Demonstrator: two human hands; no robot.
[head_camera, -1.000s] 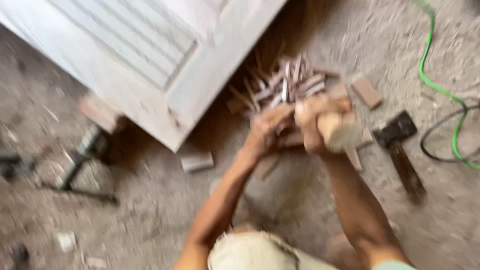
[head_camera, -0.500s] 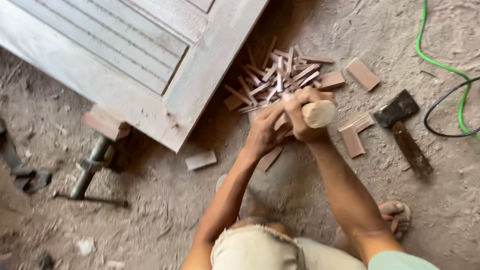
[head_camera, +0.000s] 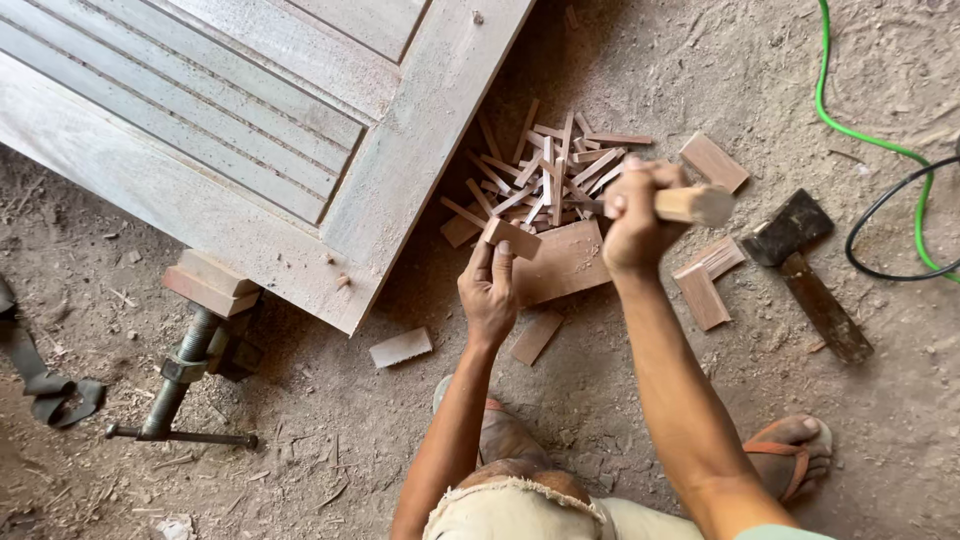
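Observation:
My left hand pinches a small flat wooden wedge at its fingertips, holding it above a larger flat board on the dirt floor. My right hand is closed around a pale wooden handle that sticks out to the right; the tool's head is hidden. Both hands hover over a heap of thin wooden slivers beside the corner of a pale louvered wooden door lying flat.
A hatchet lies at the right, near a green hose and a black cable. Loose wood blocks scatter around. A metal clamp grips the door's edge at the left. My sandalled foot is bottom right.
The view has steadied and the hands have drawn apart. My left hand now holds a wedge lower down; my right hand has lifted the handle up and to the right.

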